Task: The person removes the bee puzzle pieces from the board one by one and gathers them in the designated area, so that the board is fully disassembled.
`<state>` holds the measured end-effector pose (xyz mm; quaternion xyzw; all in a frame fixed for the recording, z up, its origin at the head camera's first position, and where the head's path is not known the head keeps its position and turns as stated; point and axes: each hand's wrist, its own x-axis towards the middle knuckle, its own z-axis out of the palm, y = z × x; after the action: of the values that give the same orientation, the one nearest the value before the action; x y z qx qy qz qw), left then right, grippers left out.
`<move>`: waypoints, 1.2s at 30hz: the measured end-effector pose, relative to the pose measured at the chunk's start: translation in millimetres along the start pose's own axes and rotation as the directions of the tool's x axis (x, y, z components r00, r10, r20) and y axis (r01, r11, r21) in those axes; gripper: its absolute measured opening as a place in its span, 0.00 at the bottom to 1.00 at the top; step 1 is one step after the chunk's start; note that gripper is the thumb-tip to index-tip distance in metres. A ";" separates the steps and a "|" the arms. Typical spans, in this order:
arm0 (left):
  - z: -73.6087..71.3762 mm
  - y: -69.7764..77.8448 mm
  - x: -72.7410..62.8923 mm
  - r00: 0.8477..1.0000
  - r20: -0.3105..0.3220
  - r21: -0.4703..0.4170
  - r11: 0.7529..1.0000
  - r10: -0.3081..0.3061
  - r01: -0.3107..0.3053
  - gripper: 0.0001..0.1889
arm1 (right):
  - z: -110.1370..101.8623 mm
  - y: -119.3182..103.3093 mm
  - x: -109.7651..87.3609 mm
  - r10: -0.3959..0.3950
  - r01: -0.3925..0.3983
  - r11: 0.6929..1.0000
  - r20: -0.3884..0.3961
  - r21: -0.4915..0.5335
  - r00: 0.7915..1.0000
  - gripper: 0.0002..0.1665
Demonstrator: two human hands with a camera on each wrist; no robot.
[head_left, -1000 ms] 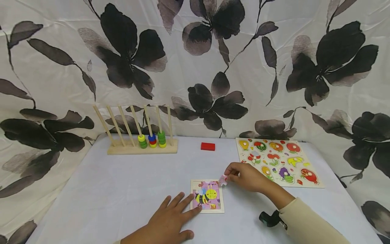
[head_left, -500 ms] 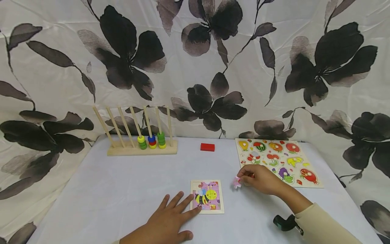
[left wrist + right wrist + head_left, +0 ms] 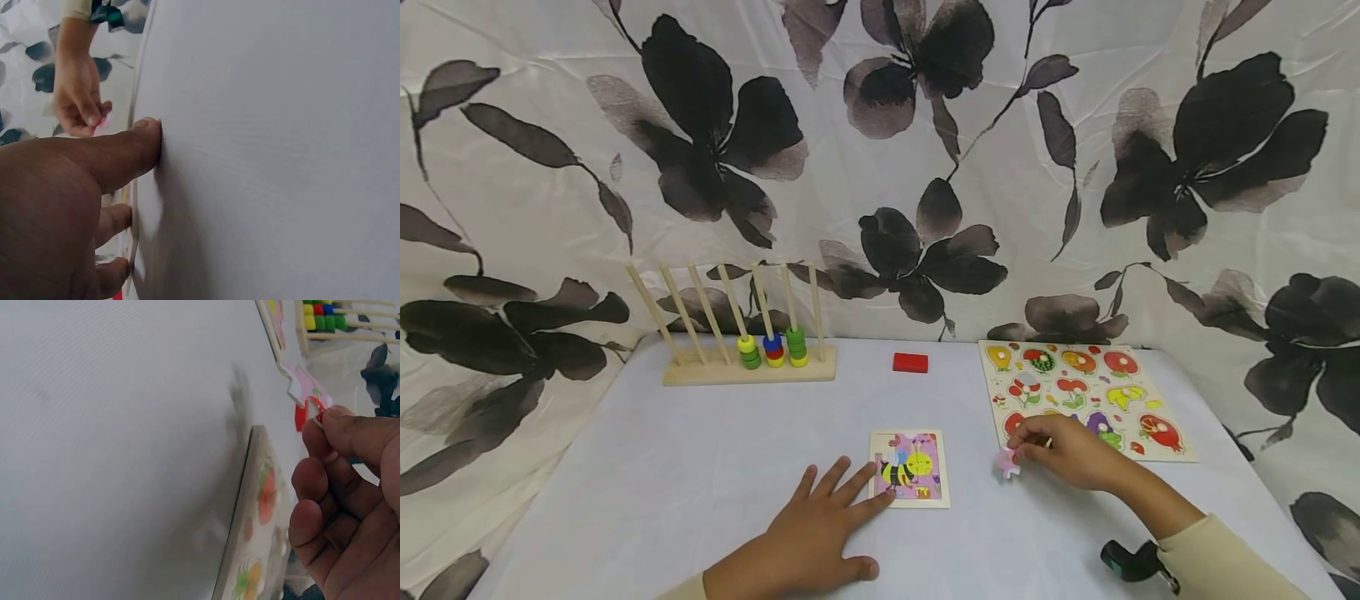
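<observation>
A small square jigsaw puzzle (image 3: 943,467) with a yellow bee picture in a pale wooden frame lies near the table's middle. My left hand (image 3: 812,533) is spread flat beside it, fingertips resting on its left edge. My right hand (image 3: 1071,454) pinches a pink puzzle piece (image 3: 1008,463) between thumb and fingertips, above the table and right of the jigsaw. In the right wrist view the puzzle piece (image 3: 306,386) shows a red patch by the thumb. The other fingers of that hand are loosely curled.
A wooden fruit peg board (image 3: 1150,450) lies just behind and right of my right hand. A red block (image 3: 911,362) sits at the back. At back left stands a wooden peg rack (image 3: 748,375) with several coloured rings. Floral cloth hangs behind the table.
My right hand has moved right, away from the jigsaw, carrying the pink puzzle piece. The jigsaw and my left hand's fingertips have shifted slightly toward the back.
</observation>
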<state>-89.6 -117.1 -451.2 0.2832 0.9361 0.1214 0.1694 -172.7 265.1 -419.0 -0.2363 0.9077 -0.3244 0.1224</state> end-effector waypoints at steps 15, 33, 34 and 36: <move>-0.9 -4.0 9.2 0.998 0.032 -0.014 0.998 -0.057 0.057 0.50 | -5.4 9.7 -20.1 0.024 -0.032 0.998 0.168 0.049 0.985 0.06; -1.5 -1.1 10.7 0.997 0.031 -0.011 0.997 -0.072 0.073 0.50 | 11.4 19.2 -22.0 -0.015 0.016 1.000 0.109 -0.008 0.994 0.07; -1.4 -1.1 10.8 0.997 0.032 -0.010 0.997 -0.073 0.073 0.50 | 12.6 19.6 -22.2 -0.019 0.021 1.000 0.102 -0.018 0.995 0.07; -1.3 -1.3 10.9 0.997 0.032 -0.009 0.997 -0.073 0.074 0.50 | 14.2 20.4 -22.4 -0.028 0.031 0.999 0.092 -0.035 0.995 0.08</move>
<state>-99.2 -112.1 -453.1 0.2496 0.9425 0.1156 0.1899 -155.2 282.7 -441.4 -0.2664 0.9033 -0.2984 0.1550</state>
